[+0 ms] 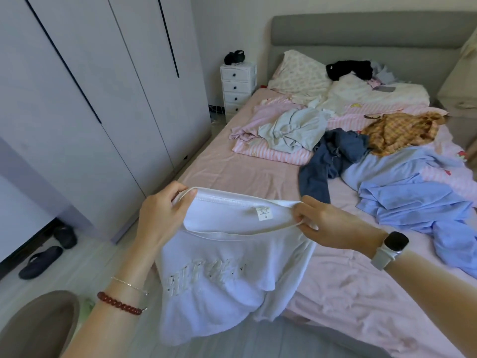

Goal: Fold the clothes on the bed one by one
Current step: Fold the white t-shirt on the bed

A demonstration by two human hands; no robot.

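A white T-shirt [219, 275] hangs in front of me over the near left corner of the bed [232, 171], its neckline stretched wide with the size label showing. My left hand [162, 210] grips the left side of the collar, and my right hand [327, 223] pinches the right side. Unfolded clothes lie across the pink sheet: a light blue shirt [418, 197], a dark blue denim garment [333, 156], an orange checked shirt [402, 130], a pale grey top [294, 130], pink striped pieces [273, 151] and a black garment [348, 68] near the pillows.
A grey wardrobe [90, 86] lines the left wall. A small white drawer unit [237, 86] stands beside the headboard [361, 29]. Dark slippers [41, 262] lie on the floor at left. A brown rounded seat [36, 324] sits at the bottom left.
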